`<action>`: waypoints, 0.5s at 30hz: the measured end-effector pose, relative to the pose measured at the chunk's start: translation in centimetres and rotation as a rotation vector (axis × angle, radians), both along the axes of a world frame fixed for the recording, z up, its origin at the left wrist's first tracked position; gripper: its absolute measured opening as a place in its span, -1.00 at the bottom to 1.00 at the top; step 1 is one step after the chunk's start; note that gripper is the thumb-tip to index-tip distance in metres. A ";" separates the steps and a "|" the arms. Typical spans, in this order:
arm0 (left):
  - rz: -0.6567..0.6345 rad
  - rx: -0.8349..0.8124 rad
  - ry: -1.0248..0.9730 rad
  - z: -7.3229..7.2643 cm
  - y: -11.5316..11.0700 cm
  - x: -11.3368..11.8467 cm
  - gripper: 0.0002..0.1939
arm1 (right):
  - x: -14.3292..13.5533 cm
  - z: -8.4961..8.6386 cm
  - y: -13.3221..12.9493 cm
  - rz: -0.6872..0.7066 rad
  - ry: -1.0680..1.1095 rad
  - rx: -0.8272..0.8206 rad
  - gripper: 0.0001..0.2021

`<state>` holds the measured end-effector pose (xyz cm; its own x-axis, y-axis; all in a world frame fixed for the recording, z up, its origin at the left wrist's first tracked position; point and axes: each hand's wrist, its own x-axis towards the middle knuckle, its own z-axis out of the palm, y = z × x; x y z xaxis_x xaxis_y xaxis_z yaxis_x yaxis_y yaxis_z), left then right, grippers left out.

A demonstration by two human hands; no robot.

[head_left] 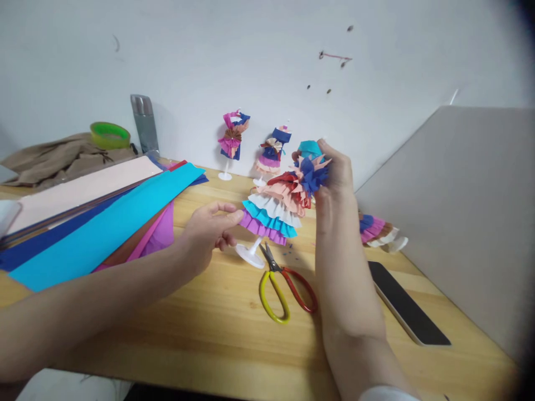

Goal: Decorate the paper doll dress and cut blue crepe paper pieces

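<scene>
Step in hand, by judgement: steadying the ruffled dress form and handling its lowest tier. Held tilted, top to the right and foot to the left, over the wooden table, in front of the body.

To do it well: grip high with the right hand, around the turquoise bodice, firm enough to stop rotation, light enough not to crush the blue flower. Handle the purple hem by its edge only. Spread gently, no tugging; probably easy to stretch or tear. Mind the scissors just beside the white base; don't snag.

Fingers: right, closed around the upper part from its right side, partly hidden behind it. Left hand, thumb and index near each other at the left edge of the purple hem, other fingers loosely curled below. Cannot tell if pinching or only touching.

Position: between both hands. Bodice and flower against right fingers, hem at left thumb tip, base below and clear of both hands. Cannot tell if touching the table.
</scene>
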<state>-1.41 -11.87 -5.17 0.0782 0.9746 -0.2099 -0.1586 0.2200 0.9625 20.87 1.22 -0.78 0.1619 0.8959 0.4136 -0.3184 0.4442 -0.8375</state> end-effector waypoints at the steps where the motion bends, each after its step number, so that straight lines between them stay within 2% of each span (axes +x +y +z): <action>1: 0.002 0.003 0.003 -0.1 0.2 0.0 -0.85 | -0.1 0.0 -0.1 -0.005 0.003 -0.001 -0.76; 6: -0.015 -0.003 -0.028 -0.6 0.5 0.1 -0.86 | -0.5 0.1 -0.6 0.000 -0.014 -0.041 -0.77; 11: 0.041 0.135 0.008 -1.4 1.0 0.3 -0.94 | -0.5 0.4 -1.0 0.008 -0.020 -0.061 -0.81; 15: 0.049 0.174 0.037 -2.2 1.4 0.4 -0.96 | -0.5 0.5 -1.2 0.006 -0.026 -0.060 -0.81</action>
